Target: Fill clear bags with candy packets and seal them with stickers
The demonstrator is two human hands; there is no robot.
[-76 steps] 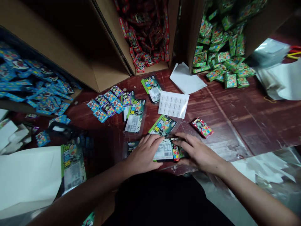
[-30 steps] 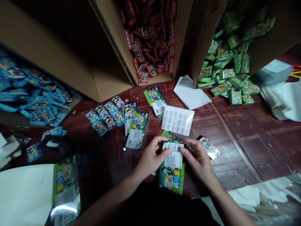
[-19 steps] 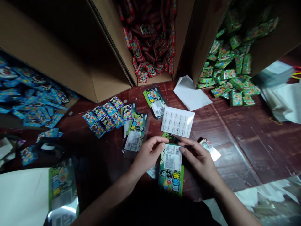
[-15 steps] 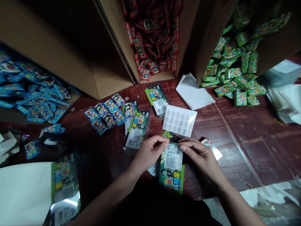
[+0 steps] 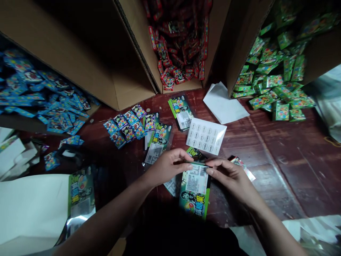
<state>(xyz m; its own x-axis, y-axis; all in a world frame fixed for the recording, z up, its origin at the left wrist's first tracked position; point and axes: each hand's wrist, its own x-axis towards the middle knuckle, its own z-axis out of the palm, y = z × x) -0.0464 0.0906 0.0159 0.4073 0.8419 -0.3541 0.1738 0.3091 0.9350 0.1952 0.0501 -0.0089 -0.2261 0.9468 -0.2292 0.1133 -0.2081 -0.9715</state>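
Observation:
Both my hands pinch the top edge of a green printed pouch (image 5: 195,190) with a white barcode label, held upright above the dark wooden table (image 5: 269,149). My left hand (image 5: 167,166) grips the edge's left part, my right hand (image 5: 229,176) its right part. A white sticker sheet (image 5: 205,136) lies just beyond the pouch. A small red packet (image 5: 243,166) peeks out behind my right hand.
Three open cardboard boxes at the back hold blue packets (image 5: 39,96), red packets (image 5: 181,46) and green packets (image 5: 277,81). Several blue packets (image 5: 127,124) and more green pouches (image 5: 181,110) (image 5: 157,140) lie on the table; another pouch (image 5: 81,192) rests on white paper at left.
The pouch lay flat sideways under my hands; it now stands turned label-up with both hands pinching its top edge. My fingers have slid together along that edge.

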